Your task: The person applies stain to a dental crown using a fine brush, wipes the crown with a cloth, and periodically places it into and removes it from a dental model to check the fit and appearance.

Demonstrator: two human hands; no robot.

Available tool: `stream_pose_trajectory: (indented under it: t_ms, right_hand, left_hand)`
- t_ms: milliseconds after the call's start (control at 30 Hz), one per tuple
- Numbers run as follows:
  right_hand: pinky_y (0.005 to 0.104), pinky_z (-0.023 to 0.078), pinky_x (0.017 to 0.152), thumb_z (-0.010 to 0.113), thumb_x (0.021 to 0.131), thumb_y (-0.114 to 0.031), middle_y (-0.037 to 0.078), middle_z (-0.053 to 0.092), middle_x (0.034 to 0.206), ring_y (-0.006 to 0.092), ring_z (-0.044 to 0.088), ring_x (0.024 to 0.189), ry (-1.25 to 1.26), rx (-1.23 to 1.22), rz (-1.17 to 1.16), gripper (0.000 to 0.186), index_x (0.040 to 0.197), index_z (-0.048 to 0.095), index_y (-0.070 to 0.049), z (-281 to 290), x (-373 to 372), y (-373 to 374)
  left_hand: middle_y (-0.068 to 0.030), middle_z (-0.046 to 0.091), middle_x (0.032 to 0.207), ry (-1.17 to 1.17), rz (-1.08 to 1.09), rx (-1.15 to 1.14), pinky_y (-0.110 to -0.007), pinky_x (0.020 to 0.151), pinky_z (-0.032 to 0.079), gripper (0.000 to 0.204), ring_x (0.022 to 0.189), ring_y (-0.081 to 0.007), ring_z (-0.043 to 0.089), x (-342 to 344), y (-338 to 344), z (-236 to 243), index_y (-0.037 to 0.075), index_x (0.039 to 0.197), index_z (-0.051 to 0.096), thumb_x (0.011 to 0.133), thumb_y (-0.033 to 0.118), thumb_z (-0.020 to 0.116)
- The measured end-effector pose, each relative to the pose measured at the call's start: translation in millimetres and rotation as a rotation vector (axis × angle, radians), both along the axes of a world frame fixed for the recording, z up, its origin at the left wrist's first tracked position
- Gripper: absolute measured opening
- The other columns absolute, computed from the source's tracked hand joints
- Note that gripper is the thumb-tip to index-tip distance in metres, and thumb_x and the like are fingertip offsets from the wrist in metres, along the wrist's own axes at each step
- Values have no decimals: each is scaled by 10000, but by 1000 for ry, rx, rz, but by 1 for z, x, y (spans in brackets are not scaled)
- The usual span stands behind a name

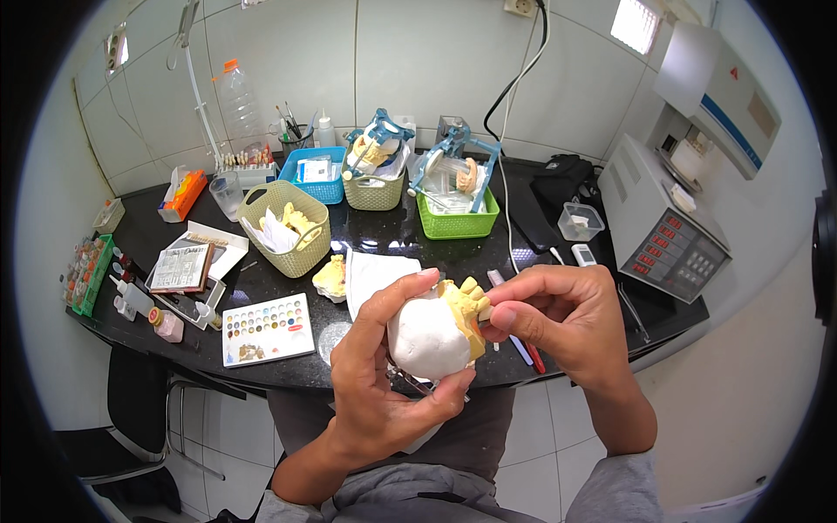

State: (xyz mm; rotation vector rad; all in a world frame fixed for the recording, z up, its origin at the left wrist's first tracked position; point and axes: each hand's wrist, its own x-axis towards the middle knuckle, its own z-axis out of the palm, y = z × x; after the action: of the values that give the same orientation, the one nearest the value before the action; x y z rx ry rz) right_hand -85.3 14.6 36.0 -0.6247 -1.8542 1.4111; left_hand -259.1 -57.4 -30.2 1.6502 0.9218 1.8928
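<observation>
A dental plaster model (429,336) with a white base and yellow teeth is held up over the front of the bench. My left hand (370,366) wraps round the white part, thumb above and fingers below. Thumb and fingers of my right hand (558,322) are pinched together against the yellow teeth (466,301) on the model's right side. Whatever sits between those fingertips is too small and hidden to name. Under the model, some metal parts show by my left fingers. Behind it lie a white paper sheet (375,272) and another yellow cast (330,279).
Across the black bench (558,296) stand a beige basket (296,253) of casts, a green basket (458,227) with an articulator, and a blue basket (318,187). A colour palette (268,329) lies left; a furnace (663,218) stands right. Slim tools (534,356) lie near the front edge.
</observation>
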Motion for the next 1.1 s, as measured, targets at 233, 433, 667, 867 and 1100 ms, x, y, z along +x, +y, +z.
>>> stream_pose_trajectory:
  t_ms: [233, 433, 667, 867, 1100]
  right_hand:
    - [244, 547, 772, 655, 887, -93, 132, 695, 900, 126, 673, 834, 72, -67, 10, 218, 1028, 648, 72, -4, 0, -1]
    - [244, 554, 764, 641, 893, -79, 132, 693, 895, 130, 675, 823, 65, -59, 27, 183, 990, 648, 76, -5, -1, 0]
    - [230, 543, 743, 667, 875, -73, 115, 692, 876, 118, 671, 812, 19, -34, 5, 167, 964, 655, 67, -1, -1, -2]
    - [217, 534, 728, 678, 868, -77, 110, 693, 863, 107, 666, 804, 49, -48, 7, 156, 940, 656, 60, -3, 0, -2]
    - [215, 534, 700, 683, 867, -97, 92, 695, 815, 93, 659, 757, -2, -59, -2, 150, 898, 668, 48, 0, 4, 2]
  left_hand:
    - [-158, 565, 1160, -17, 6, -14, -294, 895, 480, 744, 1034, -199, 603, 0, 0, -1, -39, 1315, 424, 649, -12, 755]
    - [-158, 568, 1155, -24, 1, -8, -292, 893, 481, 742, 1029, -193, 605, -1, -1, 0, -40, 1316, 425, 652, -14, 755]
    - [-154, 572, 1151, -40, -16, -27, -287, 892, 480, 744, 1021, -188, 607, 1, -1, -1, -44, 1319, 422, 657, -15, 760]
    - [-157, 582, 1141, -56, -25, -34, -286, 892, 478, 746, 1012, -188, 611, 3, -1, -1, -53, 1327, 414, 668, -4, 761]
    - [-168, 585, 1148, -144, -111, -105, -292, 902, 475, 777, 1030, -190, 606, 9, -2, 4, -61, 1382, 343, 725, 37, 746]
